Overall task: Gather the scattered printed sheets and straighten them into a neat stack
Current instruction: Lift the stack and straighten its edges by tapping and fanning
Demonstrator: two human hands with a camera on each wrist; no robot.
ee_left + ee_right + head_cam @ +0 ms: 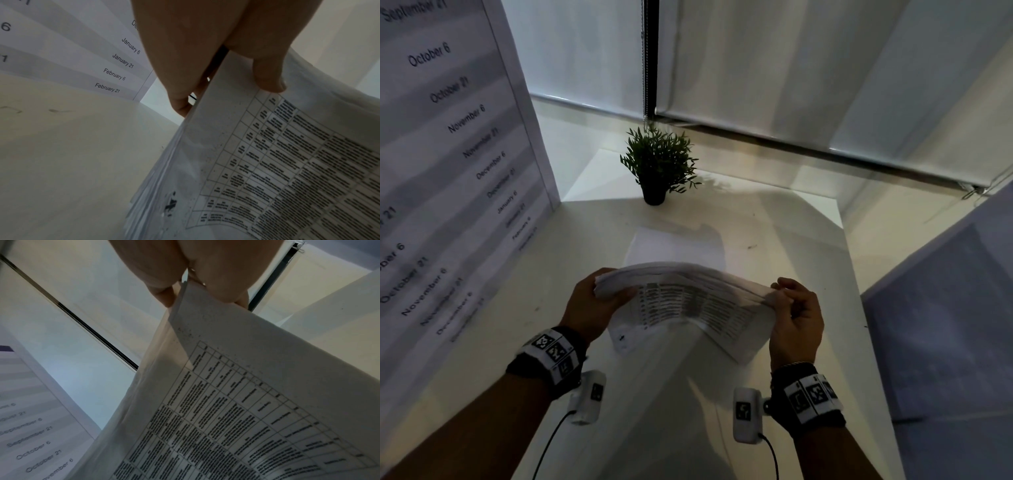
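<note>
Sagging stack of printed sheets (688, 301) above table (791, 240), left hand (589, 305) and right hand (796, 318) fingers pinching opposite ends

a dim room with a white tabletop (791, 240) set in a corner. lowered white roller blinds (791, 68) cover the windows behind it, a bead chain hanging between them. a large printed date chart (448, 154) stands at left; a small potted plant (657, 168) sits at the far edge
</note>
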